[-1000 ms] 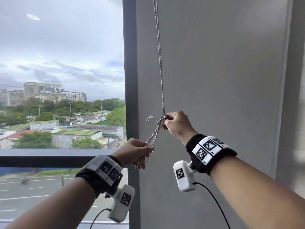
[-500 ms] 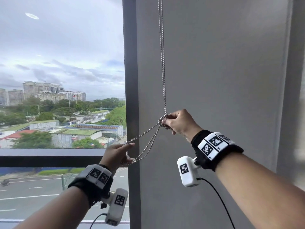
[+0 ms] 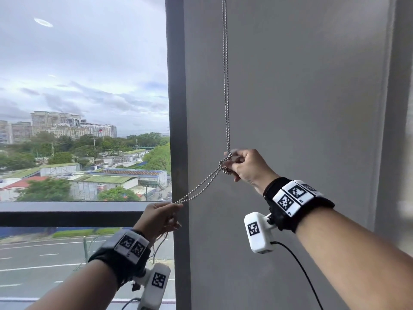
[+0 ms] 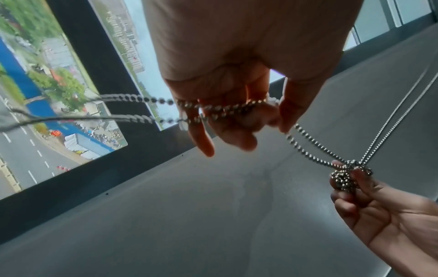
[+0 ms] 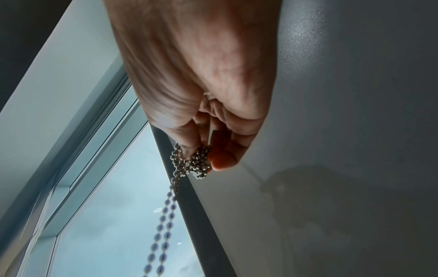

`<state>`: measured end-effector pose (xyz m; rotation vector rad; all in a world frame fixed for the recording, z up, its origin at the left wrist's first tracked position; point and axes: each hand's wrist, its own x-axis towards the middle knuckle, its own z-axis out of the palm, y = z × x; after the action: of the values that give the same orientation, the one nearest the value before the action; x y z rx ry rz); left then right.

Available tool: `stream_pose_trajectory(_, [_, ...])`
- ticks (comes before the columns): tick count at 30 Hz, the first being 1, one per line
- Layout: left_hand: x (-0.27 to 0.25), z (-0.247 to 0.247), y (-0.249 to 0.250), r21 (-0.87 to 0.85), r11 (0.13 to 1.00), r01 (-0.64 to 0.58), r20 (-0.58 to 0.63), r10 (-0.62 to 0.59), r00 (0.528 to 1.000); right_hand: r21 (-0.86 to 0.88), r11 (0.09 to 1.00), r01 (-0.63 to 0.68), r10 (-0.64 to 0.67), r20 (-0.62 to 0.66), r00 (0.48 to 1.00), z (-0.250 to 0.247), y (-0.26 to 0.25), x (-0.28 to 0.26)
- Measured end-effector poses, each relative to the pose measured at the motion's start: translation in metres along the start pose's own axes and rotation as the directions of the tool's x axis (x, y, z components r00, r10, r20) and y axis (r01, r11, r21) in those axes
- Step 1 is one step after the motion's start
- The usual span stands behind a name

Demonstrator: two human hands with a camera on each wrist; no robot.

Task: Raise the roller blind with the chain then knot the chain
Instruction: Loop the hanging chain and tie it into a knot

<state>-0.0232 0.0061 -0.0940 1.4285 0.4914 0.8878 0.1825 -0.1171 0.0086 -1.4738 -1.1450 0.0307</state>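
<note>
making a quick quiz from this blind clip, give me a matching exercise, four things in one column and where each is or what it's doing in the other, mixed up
Things:
1. left hand
2. right hand
3. chain
4. window frame

States:
A. pinches the bunched knot
B. dark upright between glass and grey wall
C. pulls two strands down and left
D. hangs in two strands from above

Pairs: 1-C, 2-A, 3-D, 4-B

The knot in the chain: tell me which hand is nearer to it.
Right. The right hand pinches the knot itself; the left hand grips the two chain strands lower down and to the left, apart from it.
</note>
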Motion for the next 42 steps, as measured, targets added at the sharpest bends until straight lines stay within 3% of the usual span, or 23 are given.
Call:
stream_pose_trajectory(5, [0.0, 0.017, 0.002, -0.008, 1.0, 0.027, 0.128, -0.025, 0.991, 0.097, 0.994, 0.054, -0.058, 0.034, 0.998, 0.01, -0.004, -0.011])
stream_pose_trajectory(12, [0.001, 0.068, 0.04, -0.248, 0.968, 0.024, 0.241, 0.037, 0.97, 0.173, 0.984, 0.044, -0.057, 0.068, 0.996, 0.03, -0.011, -0.022])
stream_pose_trajectory(17, [0.007, 0.086, 0.055, -0.302, 0.941, -0.151, 0.162, 0.207, 0.965, 0.266, 0.963, 0.032, -0.058, 0.091, 0.994, 0.034, -0.017, -0.03])
stream_pose_trajectory(25, [0.0, 0.098, 0.034, -0.201, 0.955, -0.22, 0.037, 0.232, 0.972, 0.23, 0.965, 0.125, -0.129, 0.002, 0.992, 0.037, -0.016, -0.037])
stream_pose_trajectory(33, [-0.003, 0.096, 0.025, -0.11, 0.93, -0.351, -0.013, 0.352, 0.936, 0.251, 0.959, 0.134, -0.133, -0.022, 0.991, 0.043, -0.012, -0.051])
stream_pose_trajectory(42, [-0.022, 0.088, 0.009, -0.06, 0.97, -0.235, 0.002, 0.236, 0.972, 0.209, 0.978, 0.017, -0.019, 0.004, 1.0, 0.052, 0.003, -0.073])
